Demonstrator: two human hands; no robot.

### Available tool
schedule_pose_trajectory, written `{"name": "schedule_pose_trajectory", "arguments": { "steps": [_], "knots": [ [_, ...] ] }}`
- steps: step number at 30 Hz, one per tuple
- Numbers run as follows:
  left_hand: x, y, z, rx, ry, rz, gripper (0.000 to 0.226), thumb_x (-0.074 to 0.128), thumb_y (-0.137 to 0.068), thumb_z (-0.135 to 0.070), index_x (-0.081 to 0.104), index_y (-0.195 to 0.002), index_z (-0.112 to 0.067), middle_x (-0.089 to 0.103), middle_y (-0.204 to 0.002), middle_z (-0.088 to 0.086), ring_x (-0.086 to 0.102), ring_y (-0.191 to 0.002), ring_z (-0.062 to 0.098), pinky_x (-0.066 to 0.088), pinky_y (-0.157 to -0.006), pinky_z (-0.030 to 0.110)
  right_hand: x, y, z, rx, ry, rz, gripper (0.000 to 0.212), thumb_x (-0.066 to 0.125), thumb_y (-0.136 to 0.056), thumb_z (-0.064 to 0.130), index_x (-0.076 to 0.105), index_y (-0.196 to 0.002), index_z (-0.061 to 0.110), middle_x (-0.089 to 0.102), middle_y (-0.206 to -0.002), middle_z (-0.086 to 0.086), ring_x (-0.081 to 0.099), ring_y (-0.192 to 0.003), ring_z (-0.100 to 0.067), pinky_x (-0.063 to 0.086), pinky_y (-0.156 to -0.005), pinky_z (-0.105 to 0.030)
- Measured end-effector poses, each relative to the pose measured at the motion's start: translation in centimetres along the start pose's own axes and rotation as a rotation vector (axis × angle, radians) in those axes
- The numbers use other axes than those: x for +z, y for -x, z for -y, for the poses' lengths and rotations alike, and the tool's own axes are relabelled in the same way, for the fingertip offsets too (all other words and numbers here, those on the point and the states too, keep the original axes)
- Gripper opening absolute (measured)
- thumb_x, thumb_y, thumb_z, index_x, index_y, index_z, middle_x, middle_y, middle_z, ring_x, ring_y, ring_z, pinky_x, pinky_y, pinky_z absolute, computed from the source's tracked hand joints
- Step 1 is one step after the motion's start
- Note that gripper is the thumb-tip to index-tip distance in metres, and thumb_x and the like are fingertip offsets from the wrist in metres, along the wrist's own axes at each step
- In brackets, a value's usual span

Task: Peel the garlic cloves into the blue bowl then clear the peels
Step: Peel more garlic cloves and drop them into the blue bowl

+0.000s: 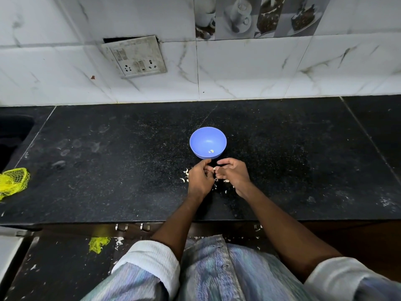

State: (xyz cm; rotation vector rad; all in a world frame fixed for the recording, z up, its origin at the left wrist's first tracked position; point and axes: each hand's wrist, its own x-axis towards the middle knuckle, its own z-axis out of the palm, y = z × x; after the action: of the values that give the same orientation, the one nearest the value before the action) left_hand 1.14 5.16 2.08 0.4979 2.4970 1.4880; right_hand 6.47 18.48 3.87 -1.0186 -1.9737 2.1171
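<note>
Pinching one clove (214, 168) just before the bowl (207, 142), both hands (200, 179) (234, 173) grip it. Small, slippery; hold its ends.

**Loads of room on this desk**

The black desk (282, 148) is open left and right of the blue bowl (207, 142). Both hands crowd just in front of the bowl, with peel scraps (184, 175) scattered beside them. A yellow net bag (13, 181) sits at the far left edge
</note>
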Motion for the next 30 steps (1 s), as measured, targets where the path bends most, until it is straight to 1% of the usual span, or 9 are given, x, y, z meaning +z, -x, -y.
{"name": "schedule_pose_trajectory", "arguments": {
  "steps": [3, 4, 6, 9, 11, 14, 18, 23, 30],
  "knots": [
    [0.2, -0.1, 0.0, -0.024, 0.01, -0.017, 0.049, 0.059, -0.09, 0.004, 0.063, -0.138, -0.009, 0.076, -0.087, -0.004, 0.071, -0.081, 0.011, 0.052, -0.077, 0.015, -0.2, -0.2, -0.2, -0.039, 0.046, 0.022, 0.008, 0.075, -0.088, 0.0, 0.076, -0.095, 0.003, 0.078, -0.083, -0.015, 0.074, -0.072, -0.022, 0.06, -0.068, -0.026],
    [0.3, -0.1, 0.0, -0.056, 0.023, -0.032, 0.052, 0.058, -0.09, 0.003, 0.06, -0.141, -0.008, 0.077, -0.089, -0.004, 0.072, -0.084, 0.012, 0.054, -0.081, 0.018, -0.1, -0.2, -0.2, -0.044, 0.062, 0.026, 0.006, 0.075, -0.088, 0.0, 0.076, -0.093, 0.003, 0.078, -0.082, -0.015, 0.074, -0.071, -0.022, 0.059, -0.068, -0.027],
    [0.4, -0.3, 0.1, -0.118, 0.052, -0.047, 0.055, 0.057, -0.09, 0.001, 0.056, -0.145, -0.009, 0.077, -0.09, -0.005, 0.073, -0.087, 0.014, 0.058, -0.088, 0.031, 0.0, -0.2, -0.3, -0.041, 0.086, 0.029, 0.005, 0.074, -0.088, -0.001, 0.076, -0.091, 0.002, 0.077, -0.08, -0.015, 0.073, -0.07, -0.023, 0.059, -0.068, -0.027],
    [0.4, -0.5, 0.1, -0.155, 0.067, -0.05, 0.057, 0.059, -0.089, -0.001, 0.056, -0.145, -0.011, 0.077, -0.088, -0.009, 0.073, -0.084, 0.012, 0.06, -0.087, 0.038, 0.0, -0.3, -0.1, -0.039, 0.087, 0.04, 0.005, 0.076, -0.086, 0.0, 0.076, -0.091, 0.002, 0.077, -0.081, -0.016, 0.073, -0.07, -0.022, 0.06, -0.068, -0.027],
    [0.4, -0.5, -0.1, -0.155, 0.07, -0.048, 0.057, 0.06, -0.089, -0.001, 0.057, -0.144, -0.012, 0.077, -0.086, -0.01, 0.073, -0.081, 0.01, 0.061, -0.085, 0.036, 0.0, -0.4, -0.1, -0.036, 0.092, 0.037, 0.005, 0.078, -0.085, 0.001, 0.076, -0.09, 0.003, 0.077, -0.081, -0.015, 0.073, -0.069, -0.022, 0.059, -0.067, -0.027],
    [0.3, -0.6, -0.3, -0.148, 0.066, -0.042, 0.055, 0.062, -0.088, -0.001, 0.058, -0.142, -0.013, 0.076, -0.086, -0.008, 0.072, -0.079, 0.008, 0.06, -0.08, 0.028, 0.1, -0.6, -0.1, -0.019, 0.099, 0.011, 0.006, 0.075, -0.084, -0.002, 0.076, -0.089, 0.002, 0.077, -0.08, -0.016, 0.072, -0.066, -0.02, 0.058, -0.064, -0.025],
    [0.1, -0.4, -0.7, -0.106, 0.066, -0.045, 0.052, 0.065, -0.087, -0.002, 0.057, -0.137, -0.016, 0.075, -0.085, -0.007, 0.072, -0.078, 0.008, 0.06, -0.079, 0.029, 0.1, -0.6, 0.0, 0.008, 0.069, -0.001, 0.009, 0.071, -0.083, -0.007, 0.076, -0.087, 0.0, 0.077, -0.081, -0.017, 0.071, -0.065, -0.018, 0.057, -0.062, -0.023],
    [0.0, -0.3, -1.0, -0.048, 0.084, -0.039, 0.048, 0.066, -0.089, -0.002, 0.052, -0.132, -0.018, 0.072, -0.085, -0.005, 0.069, -0.075, 0.007, 0.056, -0.073, 0.024, 0.0, -1.0, 0.2, 0.07, -0.047, -0.021, 0.009, 0.069, -0.089, -0.006, 0.075, -0.09, 0.001, 0.077, -0.083, -0.016, 0.074, -0.073, -0.021, 0.063, -0.075, -0.03],
    [-0.1, -0.6, -0.3, -0.076, 0.097, -0.023, 0.029, 0.06, -0.093, -0.002, 0.071, -0.114, -0.018, 0.073, -0.086, -0.004, 0.067, -0.076, 0.006, 0.058, -0.078, 0.027, 0.1, -1.0, 0.3, 0.104, -0.171, 0.006, 0.009, 0.066, -0.093, -0.007, 0.072, -0.099, -0.004, 0.074, -0.082, -0.019, 0.073, -0.073, -0.022, 0.061, -0.069, -0.025]
  ]
}}
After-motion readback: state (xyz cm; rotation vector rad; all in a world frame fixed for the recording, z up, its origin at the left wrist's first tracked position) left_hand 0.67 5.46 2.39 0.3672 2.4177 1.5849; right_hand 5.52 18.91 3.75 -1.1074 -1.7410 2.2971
